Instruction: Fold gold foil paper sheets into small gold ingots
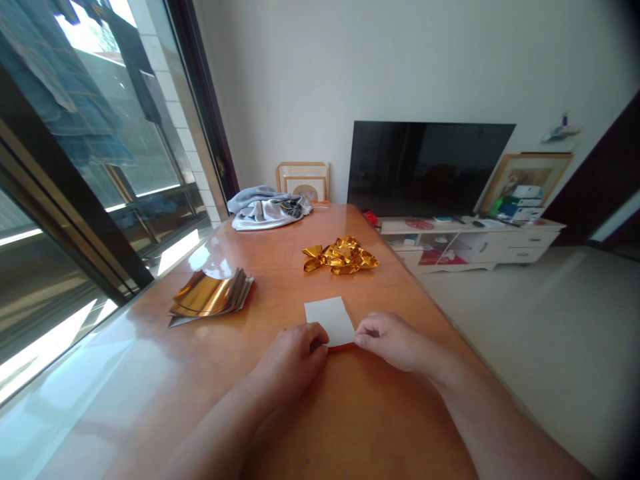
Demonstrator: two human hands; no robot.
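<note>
A small sheet of paper [330,319], white side up with a gold edge showing underneath, lies on the orange wooden table [280,400]. My left hand [295,357] pinches its near left corner with curled fingers. My right hand [387,340] pinches its near right corner. Both hands rest on the table top. A stack of gold foil sheets [210,297] lies to the left of the hands. Beyond the sheet sits a pile of folded gold foil pieces [343,255].
Grey cloth [267,208] is bundled at the table's far end, in front of a framed picture [303,180]. A dark television [427,167] stands on a white low cabinet [475,243] at the right. A glass sliding door [90,173] runs along the left.
</note>
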